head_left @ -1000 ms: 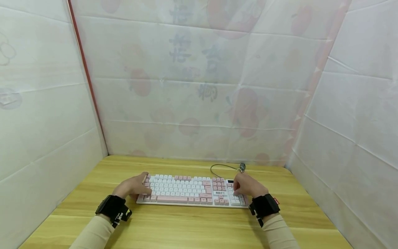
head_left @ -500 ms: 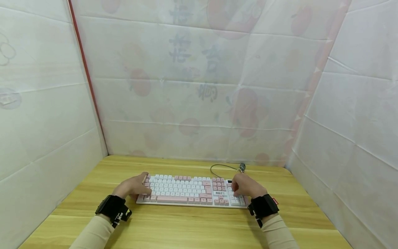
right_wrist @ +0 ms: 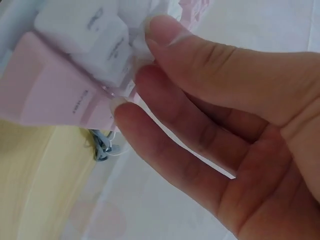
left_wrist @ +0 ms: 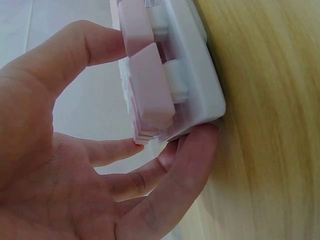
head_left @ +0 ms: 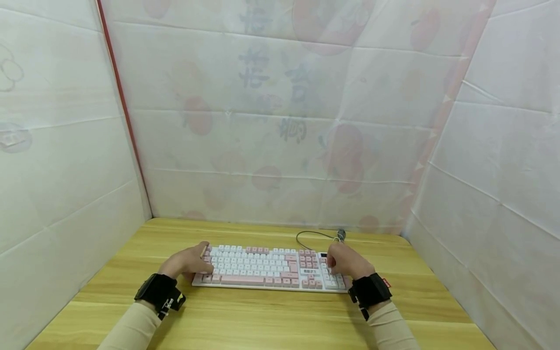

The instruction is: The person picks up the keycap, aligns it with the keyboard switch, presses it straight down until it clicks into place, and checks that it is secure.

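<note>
A white and pink keyboard [head_left: 253, 265] lies flat on the wooden table. My left hand [head_left: 188, 261] grips its left end, with the thumb on the keys at the front and the fingers around the side and back. In the left wrist view a fingertip [left_wrist: 202, 137] touches the keyboard's bottom corner by the tabletop. Over the number pad at the right end, my right hand [head_left: 350, 260] has curled fingers. Thumb and forefinger pinch a white keycap [right_wrist: 142, 49], mostly hidden by them. A pink Enter key [right_wrist: 70, 95] is beside the fingertips.
A grey cable with a dark plug [head_left: 341, 235] lies behind the keyboard's right end. The wooden table [head_left: 262, 316] is bounded by pale, printed cloth walls [head_left: 280, 146] at the back and both sides. A red strip [head_left: 118, 82] edges the left back corner.
My right hand has shifted very slightly to the left over the number pad. The left hand and the keyboard have stayed in place.
</note>
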Demonstrator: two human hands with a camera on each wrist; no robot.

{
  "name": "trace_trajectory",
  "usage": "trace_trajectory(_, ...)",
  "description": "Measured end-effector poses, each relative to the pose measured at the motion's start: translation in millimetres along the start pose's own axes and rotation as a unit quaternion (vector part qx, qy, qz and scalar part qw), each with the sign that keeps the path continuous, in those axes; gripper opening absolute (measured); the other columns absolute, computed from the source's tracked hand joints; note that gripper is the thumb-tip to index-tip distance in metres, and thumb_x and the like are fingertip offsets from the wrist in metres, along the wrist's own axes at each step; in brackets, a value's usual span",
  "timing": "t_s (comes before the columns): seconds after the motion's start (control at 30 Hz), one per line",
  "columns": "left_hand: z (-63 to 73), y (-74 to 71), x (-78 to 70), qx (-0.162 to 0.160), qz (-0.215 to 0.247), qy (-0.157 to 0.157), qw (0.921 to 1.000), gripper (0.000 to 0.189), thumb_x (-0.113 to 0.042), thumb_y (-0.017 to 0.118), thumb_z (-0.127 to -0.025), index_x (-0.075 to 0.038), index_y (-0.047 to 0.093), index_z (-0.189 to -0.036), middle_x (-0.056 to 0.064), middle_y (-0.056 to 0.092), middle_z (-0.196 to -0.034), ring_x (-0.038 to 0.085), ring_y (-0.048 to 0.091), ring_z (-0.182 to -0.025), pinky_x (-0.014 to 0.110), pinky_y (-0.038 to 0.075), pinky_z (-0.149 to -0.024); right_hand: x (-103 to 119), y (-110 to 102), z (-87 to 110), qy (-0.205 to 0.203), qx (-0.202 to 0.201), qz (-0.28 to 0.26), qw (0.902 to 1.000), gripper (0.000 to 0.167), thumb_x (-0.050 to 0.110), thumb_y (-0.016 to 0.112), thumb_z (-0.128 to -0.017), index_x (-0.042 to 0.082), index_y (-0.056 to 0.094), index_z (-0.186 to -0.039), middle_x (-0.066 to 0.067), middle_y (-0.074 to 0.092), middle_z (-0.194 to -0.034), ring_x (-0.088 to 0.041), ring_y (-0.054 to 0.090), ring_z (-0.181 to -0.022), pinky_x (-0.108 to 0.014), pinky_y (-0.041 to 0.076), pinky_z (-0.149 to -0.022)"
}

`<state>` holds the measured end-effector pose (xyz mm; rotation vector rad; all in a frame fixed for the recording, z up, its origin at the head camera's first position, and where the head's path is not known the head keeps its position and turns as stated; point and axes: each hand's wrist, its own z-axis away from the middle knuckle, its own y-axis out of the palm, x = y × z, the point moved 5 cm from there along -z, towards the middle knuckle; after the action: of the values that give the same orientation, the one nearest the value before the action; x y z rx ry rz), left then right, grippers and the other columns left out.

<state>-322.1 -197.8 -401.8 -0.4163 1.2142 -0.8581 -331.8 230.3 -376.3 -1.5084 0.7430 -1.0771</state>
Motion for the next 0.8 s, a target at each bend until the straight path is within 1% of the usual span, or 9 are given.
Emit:
trace_trajectory(0.1,0.2,0.0,-0.6,0.001,0.001,0.001,1.0000,0.104,-0.018,0.074,-0.083,-0.001,0.011,-0.164,0.033,0.040,-0.149,0.023,0.063,-0.077,0.035,0.055,-0.062,0.6,0.7,-1.3,0.010,-0.002,0.008,0.9999,0.023,-0.009,0.084,-0.074,0.009,0.072,-0.068,0.004,0.060,-0.068,-0.012,0.050,-0.066,-0.030,0.046,-0.064)
trace_trajectory(0.2,-0.3,0.2,-0.3,0.001,-0.001,0.002,1.0000,0.105,-0.018,0.074,-0.082,-0.001,0.011,-0.164,0.034,0.040,-0.149,0.023,0.062,-0.079,0.035,0.055,-0.062,2.6,0.7,-1.2,0.006,-0.007,0.013,0.9999,0.026,-0.012,0.082,-0.073,0.009,0.069,-0.065,0.003,0.057,-0.068,-0.013,0.046,-0.066,-0.028,0.042,-0.063)
trace_trajectory(0.33,-0.7,0.5,0.7,0.000,-0.004,0.000,1.0000,0.105,-0.018,0.073,-0.081,-0.001,0.011,-0.164,0.033,0.040,-0.148,0.022,0.060,-0.075,0.034,0.053,-0.061,7.8,-0.6,1.3,-0.017,-0.013,0.008,0.9997,0.033,-0.018,0.077,-0.073,0.010,0.063,-0.061,0.004,0.051,-0.065,-0.013,0.038,-0.065,-0.028,0.034,-0.061)
trace_trajectory(0.47,-0.3,0.6,1.2,0.000,-0.004,0.001,1.0000,0.105,-0.018,0.073,-0.081,-0.002,0.010,-0.165,0.032,0.041,-0.147,0.021,0.058,-0.070,0.033,0.052,-0.059,13.7,-2.5,4.8,-0.048,-0.008,0.001,0.9988,0.048,-0.019,0.072,-0.077,0.015,0.043,-0.060,0.006,0.026,-0.064,-0.013,0.022,-0.067,-0.031,0.024,-0.062)
trace_trajectory(0.57,-0.3,0.4,0.7,-0.001,-0.005,0.002,1.0000,0.105,-0.018,0.073,-0.082,-0.002,0.011,-0.164,0.032,0.042,-0.147,0.022,0.059,-0.072,0.034,0.052,-0.060,14.5,-2.8,5.3,-0.061,-0.010,0.001,0.9981,0.052,-0.019,0.072,-0.077,0.016,0.038,-0.061,0.006,0.020,-0.066,-0.012,0.019,-0.067,-0.031,0.022,-0.062)
trace_trajectory(0.6,-0.4,0.3,0.5,0.000,-0.007,0.003,1.0000,0.104,-0.018,0.073,-0.082,-0.002,0.011,-0.164,0.032,0.042,-0.147,0.022,0.059,-0.072,0.034,0.053,-0.060,13.6,-2.1,4.7,-0.062,-0.012,0.001,0.9980,0.052,-0.019,0.073,-0.076,0.017,0.038,-0.061,0.006,0.020,-0.065,-0.012,0.019,-0.067,-0.031,0.022,-0.062)
trace_trajectory(0.63,-0.5,0.2,0.3,-0.001,-0.007,0.003,1.0000,0.104,-0.018,0.073,-0.082,-0.002,0.012,-0.164,0.032,0.042,-0.147,0.022,0.060,-0.073,0.034,0.053,-0.060,12.9,-2.0,4.5,-0.059,-0.014,0.001,0.9981,0.049,-0.019,0.073,-0.075,0.015,0.043,-0.058,0.007,0.024,-0.063,-0.011,0.021,-0.066,-0.030,0.023,-0.061)
trace_trajectory(0.73,-0.6,-0.1,-0.1,-0.002,-0.010,0.003,0.9999,0.104,-0.019,0.074,-0.082,-0.002,0.012,-0.164,0.031,0.044,-0.145,0.022,0.060,-0.073,0.034,0.053,-0.060,9.5,-1.2,2.8,-0.040,-0.010,0.000,0.9992,0.036,-0.018,0.076,-0.073,0.009,0.059,-0.057,0.005,0.044,-0.060,-0.011,0.031,-0.064,-0.028,0.030,-0.060)
trace_trajectory(0.8,-0.8,-0.3,0.0,-0.003,-0.011,0.003,0.9999,0.104,-0.019,0.074,-0.082,-0.002,0.013,-0.164,0.030,0.045,-0.143,0.022,0.058,-0.071,0.033,0.052,-0.059,7.2,-0.6,2.0,-0.025,-0.007,-0.001,0.9997,0.029,-0.016,0.079,-0.073,0.008,0.067,-0.062,0.003,0.056,-0.064,-0.010,0.041,-0.063,-0.027,0.037,-0.060)
